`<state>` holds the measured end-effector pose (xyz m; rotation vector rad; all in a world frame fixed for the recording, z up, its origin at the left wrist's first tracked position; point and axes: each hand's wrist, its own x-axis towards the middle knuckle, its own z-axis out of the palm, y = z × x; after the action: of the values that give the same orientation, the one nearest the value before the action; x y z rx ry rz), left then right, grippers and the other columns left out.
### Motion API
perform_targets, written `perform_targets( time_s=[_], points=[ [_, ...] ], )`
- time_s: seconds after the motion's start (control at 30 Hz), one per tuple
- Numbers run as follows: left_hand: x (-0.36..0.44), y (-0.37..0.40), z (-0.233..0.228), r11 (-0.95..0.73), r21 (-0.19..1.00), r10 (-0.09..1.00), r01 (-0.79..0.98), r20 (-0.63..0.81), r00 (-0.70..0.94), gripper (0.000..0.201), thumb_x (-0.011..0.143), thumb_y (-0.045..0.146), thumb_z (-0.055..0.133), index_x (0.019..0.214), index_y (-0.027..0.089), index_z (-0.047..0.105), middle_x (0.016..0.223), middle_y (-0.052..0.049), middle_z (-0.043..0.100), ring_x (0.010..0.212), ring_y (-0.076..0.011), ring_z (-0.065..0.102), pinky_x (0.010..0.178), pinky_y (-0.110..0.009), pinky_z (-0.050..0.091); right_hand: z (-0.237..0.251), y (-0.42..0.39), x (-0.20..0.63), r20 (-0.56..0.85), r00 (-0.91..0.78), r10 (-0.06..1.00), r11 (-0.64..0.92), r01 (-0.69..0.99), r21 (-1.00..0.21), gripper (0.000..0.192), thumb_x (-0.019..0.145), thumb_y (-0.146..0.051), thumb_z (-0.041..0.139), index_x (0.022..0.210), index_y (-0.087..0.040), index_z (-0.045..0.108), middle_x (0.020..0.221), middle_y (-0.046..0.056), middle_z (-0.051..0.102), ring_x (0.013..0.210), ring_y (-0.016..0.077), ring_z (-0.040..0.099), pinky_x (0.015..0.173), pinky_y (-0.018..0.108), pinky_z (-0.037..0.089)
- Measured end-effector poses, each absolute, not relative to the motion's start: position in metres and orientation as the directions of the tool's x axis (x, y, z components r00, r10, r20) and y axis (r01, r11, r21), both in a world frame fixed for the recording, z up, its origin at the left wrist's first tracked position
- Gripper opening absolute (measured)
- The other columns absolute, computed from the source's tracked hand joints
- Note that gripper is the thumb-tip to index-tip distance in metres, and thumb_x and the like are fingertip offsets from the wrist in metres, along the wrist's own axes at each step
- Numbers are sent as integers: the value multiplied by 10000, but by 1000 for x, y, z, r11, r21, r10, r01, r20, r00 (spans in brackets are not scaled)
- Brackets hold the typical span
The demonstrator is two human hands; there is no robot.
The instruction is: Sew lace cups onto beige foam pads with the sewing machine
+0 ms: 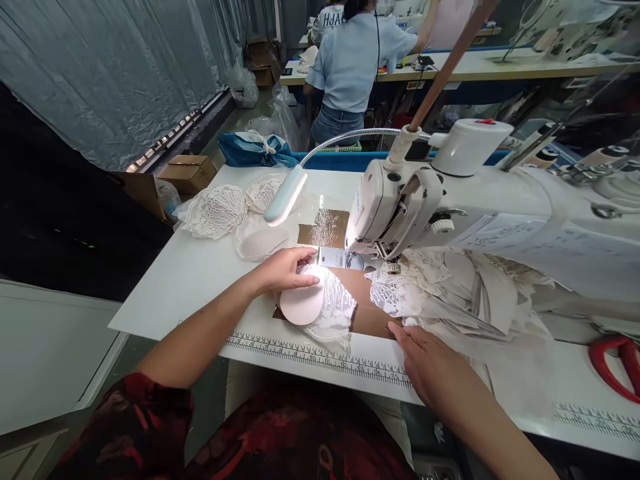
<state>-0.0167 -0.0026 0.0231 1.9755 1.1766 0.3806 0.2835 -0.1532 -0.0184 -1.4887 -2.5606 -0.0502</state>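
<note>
My left hand (286, 268) grips the top edge of a pale pink foam cup (301, 305) with white lace (336, 308) over its right side, on a brown plate just left of the sewing machine's needle (391, 257). My right hand (429, 363) lies flat on the white table (180, 280), fingertips touching the edge of a pile of white lace and foam pieces (450, 287) under the machine arm.
The white sewing machine (480, 200) fills the right side, with a gooseneck lamp (285, 195) over the work. Finished lace cups (225, 208) lie at the table's far left. Red scissors (617, 363) rest at the right. A person in a blue shirt (350, 60) sits ahead.
</note>
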Motion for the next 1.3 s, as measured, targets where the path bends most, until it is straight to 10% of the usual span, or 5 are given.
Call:
perform_targets(
  time_s=[0.3, 0.7, 0.9, 1.3],
  points=[
    [-5, -10, 18, 198, 926, 667, 320, -367, 648, 344, 769, 415, 696, 956, 129, 663, 863, -57, 669, 734, -160, 625, 616, -248, 463, 20, -126, 255, 15, -300, 954, 249, 762, -598, 434, 963, -357, 367, 1337, -202, 525, 1306, 82, 606, 1186, 233, 581, 950, 363, 509],
    [0, -14, 16, 176, 972, 611, 154, -231, 757, 290, 824, 344, 664, 993, 117, 726, 926, -78, 700, 850, -174, 619, 756, -268, 470, 21, -77, 225, -86, -353, 932, 163, 617, -770, 394, 892, -409, 513, 1223, -224, 619, 1186, 67, 679, 1085, 240, 625, 910, 374, 491],
    [-1, -12, 14, 192, 964, 568, 186, -264, 780, 337, 798, 420, 680, 868, 95, 734, 663, -20, 597, 604, -107, 493, 527, -219, 372, 17, -74, 217, -117, -362, 925, 95, 517, -851, 313, 877, -415, 526, 1094, -203, 603, 795, 14, 648, 721, 167, 605, 679, 299, 489],
    [-2, -14, 15, 244, 950, 551, 194, -300, 779, 333, 780, 415, 694, 836, 88, 714, 648, -10, 547, 594, -93, 447, 519, -213, 336, 8, -72, 218, -124, -361, 924, 38, 410, -911, 237, 875, -393, 543, 1001, -211, 629, 870, 31, 666, 784, 166, 620, 706, 296, 491]
  ],
)
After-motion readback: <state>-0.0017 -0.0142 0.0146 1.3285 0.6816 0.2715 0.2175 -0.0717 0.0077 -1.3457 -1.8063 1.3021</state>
